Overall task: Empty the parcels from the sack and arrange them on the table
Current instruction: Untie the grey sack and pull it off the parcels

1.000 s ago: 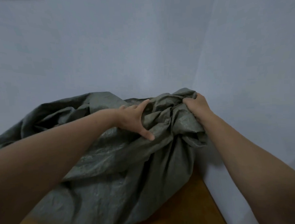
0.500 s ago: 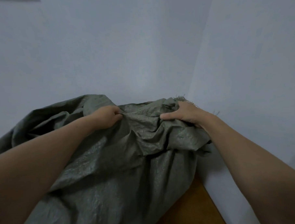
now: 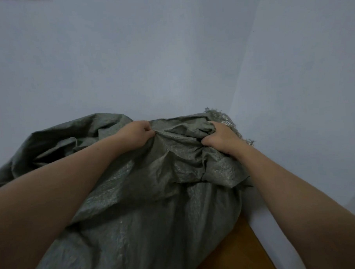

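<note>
A large grey-green woven sack [image 3: 147, 217] lies crumpled across the brown wooden table [image 3: 238, 251], filling the lower middle of the view. My left hand [image 3: 137, 134] grips a fold of the sack's cloth near its far top edge. My right hand [image 3: 221, 139] clutches a bunch of the cloth at the frayed far right corner. The fabric is pulled taut between both hands. No parcels show; whatever the sack holds is hidden under the cloth.
Pale blue-grey walls [image 3: 149, 64] meet in a corner right behind the sack. The right wall runs close along the table's right edge. Only a strip of bare tabletop shows at the lower right.
My left hand went from lying spread on the sack to gripping a fold. My right hand shifted its hold on the corner, and the cloth is now stretched between them.
</note>
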